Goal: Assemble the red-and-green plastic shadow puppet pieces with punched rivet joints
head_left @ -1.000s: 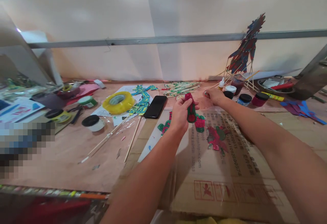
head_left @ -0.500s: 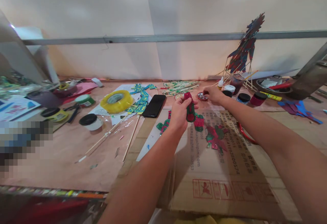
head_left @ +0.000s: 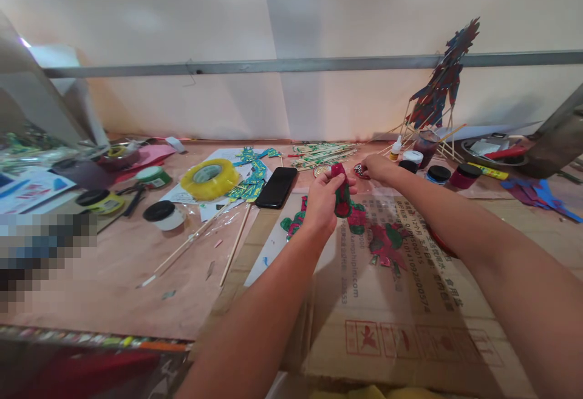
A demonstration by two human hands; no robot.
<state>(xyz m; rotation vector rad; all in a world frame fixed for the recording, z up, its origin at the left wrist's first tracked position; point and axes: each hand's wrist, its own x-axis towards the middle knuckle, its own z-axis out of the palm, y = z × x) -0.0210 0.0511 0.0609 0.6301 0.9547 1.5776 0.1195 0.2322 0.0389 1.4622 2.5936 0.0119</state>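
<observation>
Shines smooth and black on the phone (head_left: 277, 187); looks like glossy, translucent plastic in the yellow tape roll (head_left: 187, 185), smooth plastic on the white jar (head_left: 168, 221). Appears matt and papery on the cardboard (head_left: 328, 350), bare wood in 2 long sticks (head_left: 236, 243). Glistens slightly on the red-and-green piece (head_left: 343, 203), glints in silvery specks on the small round dish (head_left: 359, 171). Looks like dull metal on the grey rail (head_left: 319, 65).

Held cutout (head_left: 343, 203) — magenta and green; tape roll (head_left: 228, 181) — yellow; phone (head_left: 277, 187), black.
</observation>
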